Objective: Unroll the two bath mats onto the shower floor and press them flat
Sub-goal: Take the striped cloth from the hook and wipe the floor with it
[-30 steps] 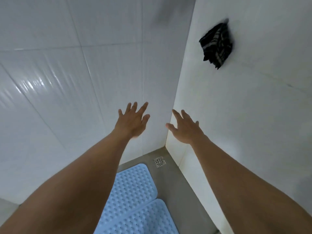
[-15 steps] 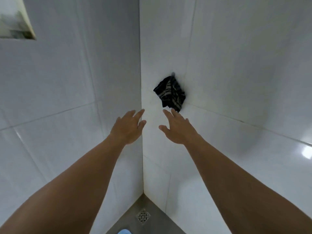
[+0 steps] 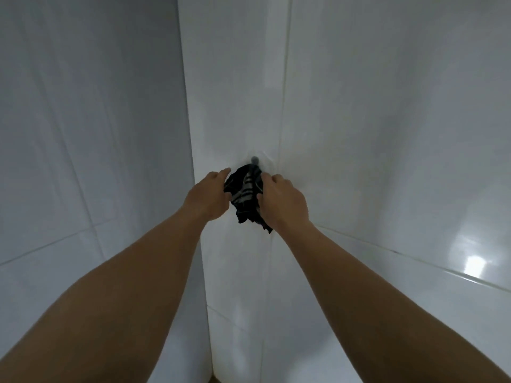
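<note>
Gripping: the left hand [image 3: 210, 197] and the right hand [image 3: 284, 200] both close on a crumpled black cloth with pale stripes [image 3: 245, 193], one on each side of it.
Left hand: fingers curled round the cloth's left edge, thumb stretched along its top.
Right hand: knuckles toward the camera, fingers curled into the cloth's right side.
Cloth: hangs bunched from a small grey wall hook [image 3: 254, 159] just above it, on the far wall to the right of the corner.
Walls: glossy white tiled walls [image 3: 387, 120] meet in a vertical corner just left of the cloth; a bright patch of reflected light [image 3: 474, 262] sits on a tile at the right.
Arms: bare, stretched forward from the near edge.
Bath mats: outside this view, so their place cannot be told.
</note>
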Demonstrator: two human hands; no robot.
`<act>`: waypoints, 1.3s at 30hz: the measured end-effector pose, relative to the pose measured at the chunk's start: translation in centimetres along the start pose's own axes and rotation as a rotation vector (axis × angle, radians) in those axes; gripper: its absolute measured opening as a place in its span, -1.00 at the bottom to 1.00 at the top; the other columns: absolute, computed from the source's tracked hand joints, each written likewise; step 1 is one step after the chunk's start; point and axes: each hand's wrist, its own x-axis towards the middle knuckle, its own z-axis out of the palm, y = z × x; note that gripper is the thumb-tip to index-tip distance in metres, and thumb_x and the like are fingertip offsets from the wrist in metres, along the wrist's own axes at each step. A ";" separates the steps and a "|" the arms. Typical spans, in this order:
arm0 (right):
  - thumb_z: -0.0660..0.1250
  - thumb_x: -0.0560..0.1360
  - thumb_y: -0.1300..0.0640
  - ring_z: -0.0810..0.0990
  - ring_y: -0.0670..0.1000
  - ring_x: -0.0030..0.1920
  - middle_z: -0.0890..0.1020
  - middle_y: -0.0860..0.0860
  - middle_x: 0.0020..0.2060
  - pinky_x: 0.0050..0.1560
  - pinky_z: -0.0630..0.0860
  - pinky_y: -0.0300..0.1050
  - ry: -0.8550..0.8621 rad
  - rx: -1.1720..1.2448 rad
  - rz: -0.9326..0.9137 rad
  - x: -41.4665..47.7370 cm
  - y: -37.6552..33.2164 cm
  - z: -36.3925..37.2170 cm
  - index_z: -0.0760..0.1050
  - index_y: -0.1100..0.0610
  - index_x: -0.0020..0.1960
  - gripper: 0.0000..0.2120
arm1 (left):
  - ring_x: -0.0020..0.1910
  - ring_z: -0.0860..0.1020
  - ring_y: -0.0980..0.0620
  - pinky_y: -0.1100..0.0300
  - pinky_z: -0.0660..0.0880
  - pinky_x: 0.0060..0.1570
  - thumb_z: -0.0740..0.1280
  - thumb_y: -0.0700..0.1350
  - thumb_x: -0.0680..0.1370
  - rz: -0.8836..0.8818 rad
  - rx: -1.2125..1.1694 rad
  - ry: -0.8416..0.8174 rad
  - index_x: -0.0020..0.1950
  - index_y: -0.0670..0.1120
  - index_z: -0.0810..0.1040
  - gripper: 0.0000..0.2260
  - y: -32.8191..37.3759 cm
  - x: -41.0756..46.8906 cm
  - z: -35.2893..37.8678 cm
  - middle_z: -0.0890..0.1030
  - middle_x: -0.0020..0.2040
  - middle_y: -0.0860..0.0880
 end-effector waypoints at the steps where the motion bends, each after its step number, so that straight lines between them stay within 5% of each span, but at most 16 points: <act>1: 0.29 0.59 0.11 0.56 0.17 0.05 0.57 0.13 0.10 -0.16 0.39 -0.03 0.013 -0.015 0.014 0.4 -0.1 0.5 0.39 0.17 0.29 -0.70 | 0.41 0.39 -0.14 0.02 0.38 0.28 0.23 -0.05 0.65 -0.006 -0.013 0.000 0.62 0.01 0.11 -0.44 -0.1 0.8 0.4 0.32 0.51 -0.13; 7: 0.32 0.60 0.07 0.61 0.13 -0.01 0.63 0.10 0.01 -0.21 0.32 -0.06 0.045 -0.115 0.057 3.0 -0.7 1.6 0.42 0.17 0.20 -0.75 | 0.19 0.56 -0.11 0.11 0.47 0.04 0.28 -0.04 0.64 -0.014 -0.115 0.067 0.48 -0.05 0.39 -0.60 -1.0 4.0 2.3 0.57 0.29 -0.13; 11: 0.26 0.62 0.22 0.62 0.10 0.00 0.64 0.10 0.05 -0.20 0.33 -0.09 -0.002 -0.121 0.089 4.4 -0.9 1.2 0.48 0.19 0.12 -0.89 | 0.03 0.58 -0.11 0.05 0.51 -0.11 0.31 -0.01 0.61 -0.003 -0.019 0.172 0.25 -0.07 0.55 -0.75 -1.3 4.9 2.9 0.63 0.10 -0.11; 18: 0.22 0.62 0.28 0.60 0.10 0.01 0.63 0.10 0.05 -0.20 0.33 -0.11 0.012 -0.101 0.066 4.6 -1.2 0.2 0.52 0.19 0.09 -0.88 | -0.26 0.49 -0.04 0.11 0.38 -0.23 0.19 -0.11 0.65 0.000 -0.012 0.234 0.10 -0.14 0.49 -0.86 -1.7 4.0 0.8 0.57 -0.18 -0.04; 21: 0.27 0.58 0.29 0.60 0.09 0.02 0.63 0.11 0.08 -0.22 0.33 -0.10 0.021 -0.083 0.061 4.5 -1.5 -0.2 0.48 0.18 0.28 -0.73 | -0.33 0.49 -0.04 0.11 0.38 -0.32 0.14 -0.13 0.66 0.030 -0.011 0.274 0.05 -0.16 0.45 -0.85 -3.1 2.6 -1.0 0.54 -0.27 -0.07; 24: 0.34 0.54 0.33 0.60 0.10 0.09 0.61 0.14 0.16 -0.16 0.44 -0.07 -0.025 -0.065 0.027 3.7 -2.5 -0.5 0.29 0.23 0.51 -0.44 | -0.31 0.49 -0.05 0.12 0.36 -0.31 0.14 -0.14 0.66 0.012 0.012 0.285 0.04 -0.14 0.44 -0.88 -4.5 0.5 -2.7 0.54 -0.24 -0.08; 27: 0.28 0.55 0.39 0.59 0.16 0.12 0.55 0.19 0.29 -0.11 0.49 -0.01 -0.026 -0.035 -0.018 2.3 -4.4 -0.9 0.42 0.30 0.32 -0.66 | -0.29 0.50 -0.05 0.13 0.34 -0.31 0.14 -0.14 0.67 0.006 -0.010 0.304 0.06 -0.14 0.45 -0.87 -5.7 -2.8 -3.9 0.56 -0.21 -0.10; 34: 0.22 0.55 0.32 0.56 0.14 -0.09 0.57 0.12 -0.07 -0.25 0.28 -0.06 -0.043 0.058 -0.145 -3.5 -10.5 -0.5 0.40 0.15 -0.01 -0.90 | -0.31 0.52 -0.05 0.15 0.38 -0.36 0.15 -0.16 0.66 -0.143 -0.058 0.309 0.05 -0.12 0.44 -0.90 -9.4 -14.5 -6.0 0.57 -0.21 -0.13; 39: 0.20 0.57 0.26 0.46 0.08 -0.30 0.53 0.06 -0.20 -0.32 0.33 -0.08 -0.161 0.129 -0.273 -9.5 -15.9 1.1 0.36 0.19 0.10 -0.89 | -0.23 0.55 -0.09 0.14 0.42 -0.30 0.17 -0.18 0.65 -0.312 -0.080 0.342 0.09 -0.13 0.50 -0.87 -12.8 -25.3 -6.3 0.60 -0.14 -0.17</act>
